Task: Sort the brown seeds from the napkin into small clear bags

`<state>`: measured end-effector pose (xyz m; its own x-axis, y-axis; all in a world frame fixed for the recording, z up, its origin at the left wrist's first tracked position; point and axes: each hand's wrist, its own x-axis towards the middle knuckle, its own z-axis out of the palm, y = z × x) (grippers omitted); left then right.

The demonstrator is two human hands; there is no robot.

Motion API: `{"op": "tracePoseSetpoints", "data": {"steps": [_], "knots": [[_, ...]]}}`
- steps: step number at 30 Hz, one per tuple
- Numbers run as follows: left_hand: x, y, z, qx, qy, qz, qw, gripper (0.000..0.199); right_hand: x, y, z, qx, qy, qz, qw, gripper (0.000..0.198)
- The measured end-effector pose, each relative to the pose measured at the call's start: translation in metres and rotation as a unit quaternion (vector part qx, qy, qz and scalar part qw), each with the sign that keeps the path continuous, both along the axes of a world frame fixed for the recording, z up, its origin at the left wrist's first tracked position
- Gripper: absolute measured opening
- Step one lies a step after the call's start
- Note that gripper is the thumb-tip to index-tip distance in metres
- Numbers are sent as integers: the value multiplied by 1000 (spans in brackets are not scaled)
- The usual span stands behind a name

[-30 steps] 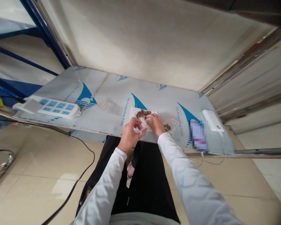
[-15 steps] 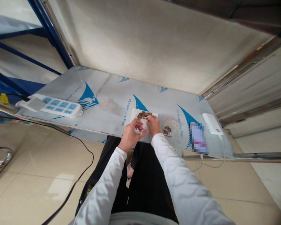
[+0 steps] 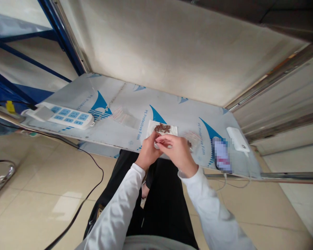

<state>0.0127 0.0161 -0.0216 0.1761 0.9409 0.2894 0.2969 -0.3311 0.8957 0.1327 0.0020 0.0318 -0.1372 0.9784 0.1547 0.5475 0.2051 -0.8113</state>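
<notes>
My left hand (image 3: 149, 150) is closed at the table's front edge around a small clear plastic bag (image 3: 157, 146), mostly hidden by the fingers. My right hand (image 3: 179, 150) reaches across from the right, its thumb and fingertips pinched together against the left fingertips. What that pinch holds is hidden. Just beyond both hands, a white sheet (image 3: 174, 130) lies flat with a pile of small brown pieces (image 3: 162, 128) on it. Beside my right hand lies another clear bag (image 3: 195, 138), with brown pieces partly covered by the hand.
The table (image 3: 114, 135) wears printed protective film. To the left lie a power strip (image 3: 67, 116) and clear bags (image 3: 123, 117). On the right are a phone (image 3: 221, 154) and a white device (image 3: 237, 139) with cables. A black cable (image 3: 100, 173) hangs left of my legs.
My right hand has turned and moved across toward the left fingertips, covering part of the bag on the right. The bag in my left hand, earlier showing brown pieces inside, is now mostly hidden.
</notes>
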Motion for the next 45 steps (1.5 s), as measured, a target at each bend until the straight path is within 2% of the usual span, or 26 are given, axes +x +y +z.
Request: {"op": "tracePoseSetpoints", "data": {"steps": [4, 7, 12, 14, 16, 18, 21, 23, 25, 28, 31, 35, 39, 41, 45], "knots": [[4, -4, 6, 5, -10, 24, 1000, 23, -11, -9, 16, 41, -180, 42, 982, 18], [3, -5, 4, 5, -36, 30, 999, 30, -9, -15, 16, 83, -212, 79, 971, 21], [-3, -5, 3, -9, -74, -47, 996, 50, 11, -23, 18, 101, -243, 74, 962, 15], [-6, -6, 4, -31, -104, -92, 990, 43, 21, -25, 23, 106, -255, 54, 960, 15], [-9, -6, 6, -68, -155, -136, 976, 28, 28, -26, 27, 117, -259, 34, 958, 15], [-10, -7, 6, -93, -202, -140, 965, 17, 32, -27, 26, 125, -237, 21, 963, 15], [-8, -11, 4, -99, -240, -86, 962, 16, 33, -28, 15, 107, -119, -13, 987, 10], [-7, -15, 3, -98, -272, -58, 956, 17, 30, -27, 4, 53, 5, -48, 997, 23], [-5, -19, 3, -98, -298, -50, 948, 17, 26, -27, -7, -30, 120, -63, 990, 36], [-4, -21, 5, -107, -301, -57, 946, 17, 22, -26, -15, -103, 218, -68, 968, 32], [-4, -21, 6, -123, -294, -53, 947, 18, 23, -27, -16, -98, 244, -85, 961, 29], [-2, -19, 6, -109, -265, -19, 958, 18, 26, -29, -14, -97, 245, -89, 961, 29], [2, -18, 10, -115, -282, -3, 952, 21, 26, -31, -15, -96, 264, -93, 955, 29], [3, -18, 13, -128, -290, -18, 948, 23, 27, -32, -15, -82, 263, -101, 956, 27], [1, -15, 19, -172, -268, -96, 943, 27, 30, -36, -14, -70, 249, -97, 961, 27]]}}
